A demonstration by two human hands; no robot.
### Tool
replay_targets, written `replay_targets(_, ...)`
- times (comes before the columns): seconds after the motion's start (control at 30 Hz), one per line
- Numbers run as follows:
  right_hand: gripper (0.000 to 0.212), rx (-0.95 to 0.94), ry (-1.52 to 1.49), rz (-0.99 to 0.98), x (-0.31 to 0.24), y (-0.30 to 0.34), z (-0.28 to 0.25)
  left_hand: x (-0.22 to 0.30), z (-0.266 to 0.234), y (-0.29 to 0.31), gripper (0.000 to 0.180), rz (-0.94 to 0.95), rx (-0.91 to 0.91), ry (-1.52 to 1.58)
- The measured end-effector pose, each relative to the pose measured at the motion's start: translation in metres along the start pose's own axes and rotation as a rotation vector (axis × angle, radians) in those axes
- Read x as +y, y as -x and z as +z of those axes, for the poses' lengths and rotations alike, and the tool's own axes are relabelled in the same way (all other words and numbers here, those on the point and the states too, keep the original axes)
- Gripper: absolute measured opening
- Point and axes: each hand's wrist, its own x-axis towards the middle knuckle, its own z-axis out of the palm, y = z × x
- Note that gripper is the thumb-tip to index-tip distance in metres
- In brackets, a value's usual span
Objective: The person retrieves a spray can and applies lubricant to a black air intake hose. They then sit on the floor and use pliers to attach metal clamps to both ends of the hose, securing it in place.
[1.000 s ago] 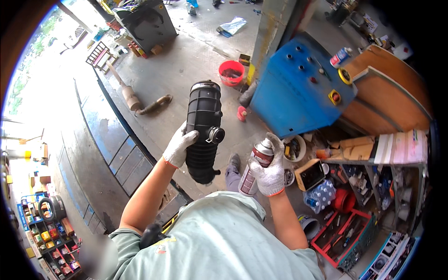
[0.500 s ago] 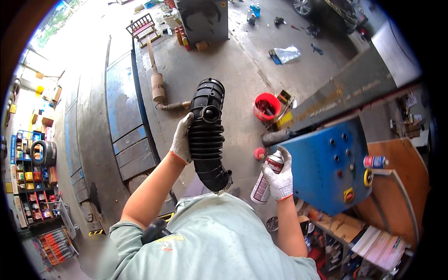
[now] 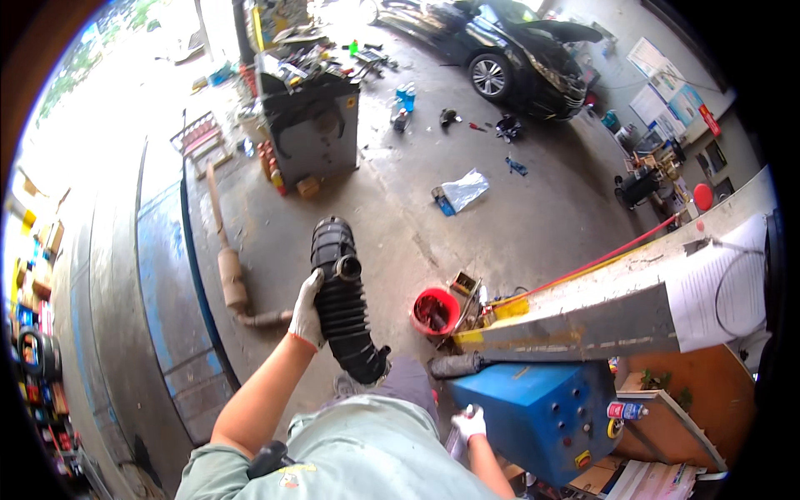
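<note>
My left hand (image 3: 308,310), in a white knitted glove, grips a black ribbed air intake hose (image 3: 343,321) along its left side. The hose stands nearly upright in front of my body, its wide clamped end at the top and a bent end near my shirt. A short round port sticks out near its upper part. Lower and to the right, my right hand (image 3: 471,423), gloved too, is closed around a spray can (image 3: 455,444). Only a small, pale part of the can shows beside my shirt, close to a blue control cabinet (image 3: 525,404).
A red bucket (image 3: 455,312) with dark contents stands on the floor ahead. To the left lies an exhaust pipe with a muffler (image 3: 233,279), beside the blue-grey lift platform (image 3: 171,292). A grey bin (image 3: 321,137) and a dark car (image 3: 533,75) are farther off. A metal beam (image 3: 575,321) crosses at right.
The view has tipped up and shifted right, showing more floor and the car. My right hand has lowered with the spray can toward my side. My left hand still holds the hose.
</note>
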Motion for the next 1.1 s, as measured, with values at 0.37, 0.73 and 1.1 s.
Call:
replay_targets(0.37, 0.114, -0.094, 0.239, 0.408, -0.112, -0.155, 0.051, 0.091, 0.066, -0.359, 0.065, -0.117, 0.109, -0.146)
replay_targets(0.73, 0.076, 0.39, 0.178, -0.241, -0.576, -0.493, -0.103, 0.201, 0.202, -0.671, 0.057, -0.182, 0.111, -0.229)
replay_targets(1.1, 0.088, 0.335, 0.07, 0.107, -0.749, -0.694, -0.14, 0.271, 0.3, -1.073, 0.056, -0.185, -0.022, -0.341)
